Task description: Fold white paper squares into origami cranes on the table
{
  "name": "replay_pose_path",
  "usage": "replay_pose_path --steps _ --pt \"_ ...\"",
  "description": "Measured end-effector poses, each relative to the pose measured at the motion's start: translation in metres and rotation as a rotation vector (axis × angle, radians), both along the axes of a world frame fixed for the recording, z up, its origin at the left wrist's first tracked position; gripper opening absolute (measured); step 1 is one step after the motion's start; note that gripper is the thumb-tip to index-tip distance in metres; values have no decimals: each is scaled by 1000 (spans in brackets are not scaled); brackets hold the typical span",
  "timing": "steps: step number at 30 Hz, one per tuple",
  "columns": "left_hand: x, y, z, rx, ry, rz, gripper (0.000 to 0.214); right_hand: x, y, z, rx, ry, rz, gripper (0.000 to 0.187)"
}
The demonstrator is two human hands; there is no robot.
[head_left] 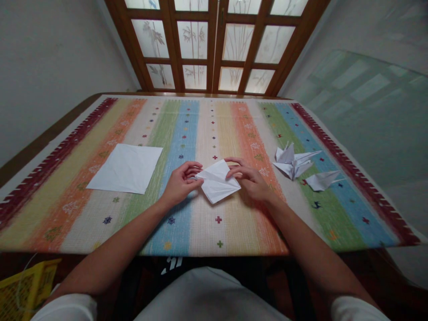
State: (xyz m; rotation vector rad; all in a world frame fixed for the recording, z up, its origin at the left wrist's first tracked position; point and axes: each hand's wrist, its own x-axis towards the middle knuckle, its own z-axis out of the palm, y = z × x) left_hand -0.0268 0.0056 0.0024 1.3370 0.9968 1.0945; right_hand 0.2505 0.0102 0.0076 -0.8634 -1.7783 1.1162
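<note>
Your left hand (183, 182) and right hand (253, 182) grip one white, folded, kite-shaped piece of paper (218, 183) at its left and right corners. It sits over the middle of the striped multicoloured tablecloth (214, 129), in front of your body. Your left thumb presses on its upper face, the other left fingers curling beside and behind; your right fingers bend around the opposite corner, one tip on top.

The cloth's near edge runs under your forearms, so you have a strip of fabric between the paper and that edge. Beyond your hands, bare stripes stretch to the far edge, near the brown wooden glazed doors (213, 49).

Count one flat, white, four-sided paper sheet (125, 168) to your left, well inside the cloth's left edge; whether more lie beneath, you cannot tell. To your right, white folded-paper cranes (294, 162) overlap, their number unclear, with one separate white folded-paper figure (321, 181) just beside them.
</note>
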Motion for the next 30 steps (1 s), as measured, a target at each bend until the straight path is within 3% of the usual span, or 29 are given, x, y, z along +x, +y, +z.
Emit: replay_pose_path --steps 2,5,7,12,19,30 --pt "1 -2 1 -29 1 -47 46 -2 -1 1 -148 110 -23 21" --pt "4 -7 3 -58 9 -120 45 -10 -3 0 -270 172 -76 42" --pt "6 -8 4 -53 19 -124 43 -17 -3 -4 -265 107 -106 49" --pt "9 -7 3 -59 21 -69 42 -25 -4 -8 -214 23 -228 23" --pt "8 -8 4 -35 90 -119 24 -28 -11 2 -183 -45 -164 21" --pt "11 -15 4 31 209 -206 23 -36 -17 4 -166 -94 -61 16"
